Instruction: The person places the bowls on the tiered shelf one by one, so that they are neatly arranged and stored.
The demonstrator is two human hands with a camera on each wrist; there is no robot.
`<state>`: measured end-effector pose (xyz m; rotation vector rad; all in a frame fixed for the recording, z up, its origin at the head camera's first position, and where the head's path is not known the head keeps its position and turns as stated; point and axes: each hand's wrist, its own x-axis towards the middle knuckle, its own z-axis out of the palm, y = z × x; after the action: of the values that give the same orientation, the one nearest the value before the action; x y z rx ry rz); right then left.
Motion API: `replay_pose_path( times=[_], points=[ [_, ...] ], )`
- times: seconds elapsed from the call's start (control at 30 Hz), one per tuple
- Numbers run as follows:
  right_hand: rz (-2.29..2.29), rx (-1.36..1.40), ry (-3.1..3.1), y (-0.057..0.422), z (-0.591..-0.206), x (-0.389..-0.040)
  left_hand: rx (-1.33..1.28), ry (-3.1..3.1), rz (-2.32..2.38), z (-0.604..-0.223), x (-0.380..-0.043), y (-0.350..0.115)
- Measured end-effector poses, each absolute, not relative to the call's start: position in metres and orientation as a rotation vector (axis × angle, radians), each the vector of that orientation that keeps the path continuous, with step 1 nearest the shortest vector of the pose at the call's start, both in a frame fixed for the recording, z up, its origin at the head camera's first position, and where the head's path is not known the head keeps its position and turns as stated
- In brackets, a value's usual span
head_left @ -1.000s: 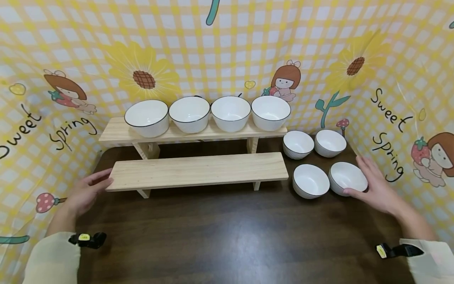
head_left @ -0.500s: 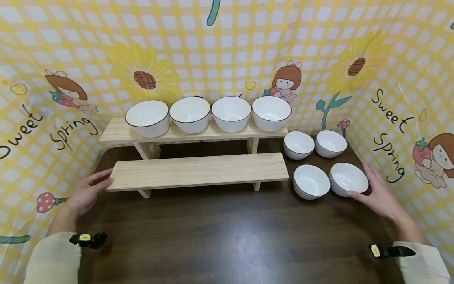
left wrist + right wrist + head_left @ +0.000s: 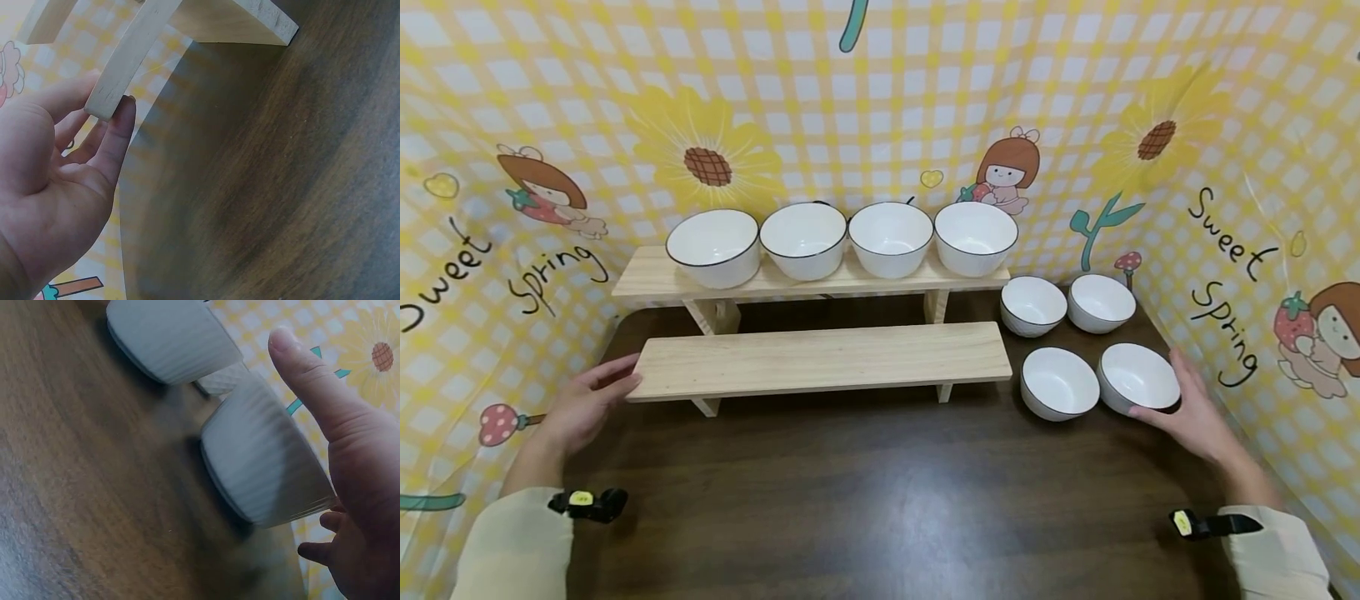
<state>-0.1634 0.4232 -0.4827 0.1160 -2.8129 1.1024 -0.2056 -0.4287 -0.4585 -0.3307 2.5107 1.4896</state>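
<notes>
My left hand pinches the left end of the lower shelf board of a two-tier wooden stand. In the left wrist view, thumb and fingers lie on both sides of the board's end. At the right, my right hand is around the outer side of the front-right white bowl. Its thumb extends straight over the bowl in the right wrist view, while other fingers are partly hidden behind it. Beside that bowl stands another white bowl with a dark rim.
Several larger white bowls line the upper shelf board, such as the leftmost bowl. Behind the front pair on the dark wooden table stand two small bowls, one left and one right. Yellow checked cloth surrounds the table.
My right wrist and forearm have swung a little to the left, and the fingers have shifted slightly at the front-right bowl. The left hand, stand and bowls keep their places.
</notes>
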Motion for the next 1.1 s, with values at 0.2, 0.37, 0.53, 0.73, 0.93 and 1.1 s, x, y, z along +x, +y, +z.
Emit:
replay_pose_path(
  times=[0.2,0.37,0.53,0.73,0.93,1.1],
  points=[
    [1.125,0.102,-2.805,0.422,-0.488,-0.168,-0.32,2.521,1.463,-0.458,-0.207,-0.429],
    [1.126,0.119,-2.794,0.421,-0.489,-0.172,-0.327,2.519,1.443,-0.456,-0.206,-0.428],
    [1.106,0.102,-2.807,0.419,-0.491,-0.174,-0.334,2.517,1.438,-0.454,-0.206,-0.427],
    [1.088,0.041,-2.839,0.418,-0.492,-0.174,-0.337,2.503,1.466,-0.456,-0.207,-0.428],
    [1.055,-0.024,-2.862,0.418,-0.494,-0.175,-0.348,2.495,1.477,-0.457,-0.208,-0.428],
    [1.032,-0.066,-2.865,0.417,-0.494,-0.176,-0.355,2.493,1.474,-0.458,-0.208,-0.43]
  ],
)
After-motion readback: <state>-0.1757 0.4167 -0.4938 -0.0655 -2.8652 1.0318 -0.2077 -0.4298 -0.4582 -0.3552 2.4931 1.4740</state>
